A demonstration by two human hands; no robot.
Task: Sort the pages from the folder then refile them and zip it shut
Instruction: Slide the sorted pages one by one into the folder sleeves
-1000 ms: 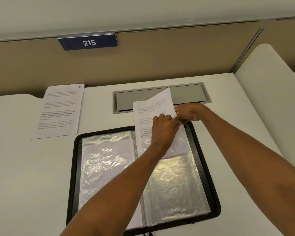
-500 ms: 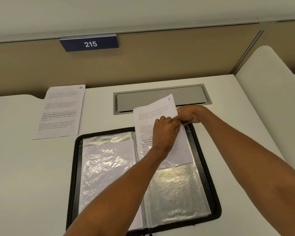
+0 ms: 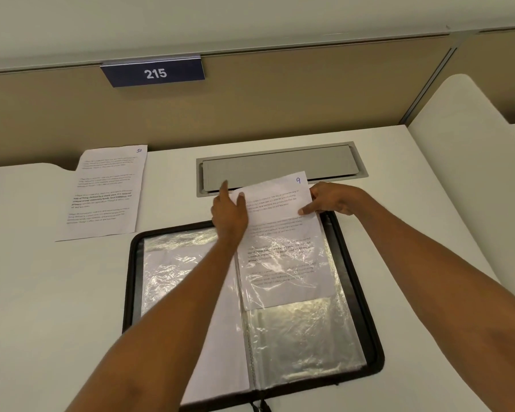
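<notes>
Refiling unfinished: page 9 (image 3: 275,203) sits half inside the 3 o'clock sleeve (image 3: 304,331) of the open folder (image 3: 127,292), left hand (image 3: 229,214) and right hand (image 3: 333,200) fingers pinching its top edges; page 10 (image 3: 107,191) unfiled on the surface (image 3: 42,292) at 10 o'clock.

Both arms outstretched; left hand (image 3: 229,214), right hand (image 3: 332,200) pinch page (image 3: 275,200) side edges.

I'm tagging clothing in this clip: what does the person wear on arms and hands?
Nothing that shows. The left forearm and right forearm are bare to the frame edge, no sleeves. The left hand and right hand show no gloves, watch, bracelet or rings.
</notes>
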